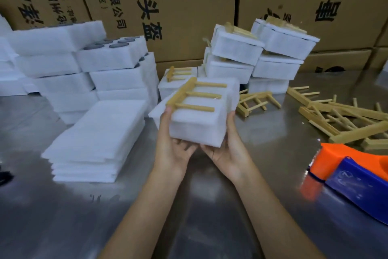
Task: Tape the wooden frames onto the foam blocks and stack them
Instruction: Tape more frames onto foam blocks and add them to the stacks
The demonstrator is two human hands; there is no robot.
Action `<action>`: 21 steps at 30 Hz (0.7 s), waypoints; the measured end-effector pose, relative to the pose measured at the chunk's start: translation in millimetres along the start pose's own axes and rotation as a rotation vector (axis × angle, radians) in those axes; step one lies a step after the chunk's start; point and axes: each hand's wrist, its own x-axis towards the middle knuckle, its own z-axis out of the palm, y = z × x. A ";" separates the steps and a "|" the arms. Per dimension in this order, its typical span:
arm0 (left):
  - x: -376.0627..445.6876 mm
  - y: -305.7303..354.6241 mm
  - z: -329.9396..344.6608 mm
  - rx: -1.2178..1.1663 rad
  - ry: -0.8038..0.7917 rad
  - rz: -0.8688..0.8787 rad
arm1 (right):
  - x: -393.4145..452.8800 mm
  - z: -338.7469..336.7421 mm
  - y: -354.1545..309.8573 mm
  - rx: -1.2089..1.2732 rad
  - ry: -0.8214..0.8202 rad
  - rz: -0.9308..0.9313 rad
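Cardboard cartons [189, 6] printed with black characters walled off the back of a shiny metal worktop [63, 206]. You held a white foam block [197, 130] up over the middle of that worktop, with a wooden frame [195, 97] lying on its top face, three pegs pointing right. Your left hand [172, 151] cupped the block's left underside, its thumb touching the frame's crossbar; your right hand [228, 149] cupped the right side. Both grips were wrapped around the block, though the fingers beneath it were hidden. Whether tape already held the frame could not be made out. Behind, finished blocks [258, 57] stood stacked, leaning unevenly. Loose frames [340, 116] lay scattered at right. Flat foam sheets [98, 141] were piled at left, before plain blocks [84, 65]. An orange and blue tape dispenser [357, 176] was cut off by the right edge.
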 end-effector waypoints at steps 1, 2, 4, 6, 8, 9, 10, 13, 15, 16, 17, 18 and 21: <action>6.7 3.5 2.7 -0.021 0.053 -0.008 | 1.5 -2.2 0.2 -0.014 -0.008 0.020; 14.5 7.7 6.5 -0.040 0.095 -0.010 | 4.2 -4.6 -0.1 -0.036 -0.016 0.036; 30.5 18.4 17.2 -0.054 0.131 0.020 | 9.6 -10.2 -1.8 -0.070 -0.036 0.057; 51.7 34.6 29.8 -0.088 0.129 0.098 | 15.6 -13.4 -3.7 -0.051 -0.050 0.084; 76.0 51.6 43.4 -0.154 0.122 0.146 | 21.8 -17.2 -4.1 -0.019 -0.068 0.109; 89.8 58.5 51.0 -0.189 0.103 0.156 | 25.0 -19.8 -4.1 -0.011 -0.076 0.115; 105.4 64.1 58.7 -0.227 0.080 0.163 | 27.8 -21.7 -4.2 -0.010 -0.080 0.121; 158.8 73.3 79.2 -0.331 0.060 0.182 | 32.1 -28.1 -7.3 0.033 -0.080 0.147; 194.0 72.8 83.5 -0.321 0.093 0.184 | 33.4 -34.0 -12.5 0.084 -0.059 0.145; 209.7 69.9 82.3 -0.278 0.112 0.166 | 34.2 -36.6 -15.2 0.103 -0.039 0.132; 223.6 65.4 79.6 -0.222 0.125 0.128 | 34.4 -38.8 -17.4 0.125 -0.014 0.117; 236.0 61.2 75.3 -0.157 0.129 0.084 | 34.7 -40.9 -18.9 0.150 0.009 0.104; 256.1 59.8 63.8 0.088 0.149 0.010 | 36.5 -46.1 -20.5 0.186 0.035 0.096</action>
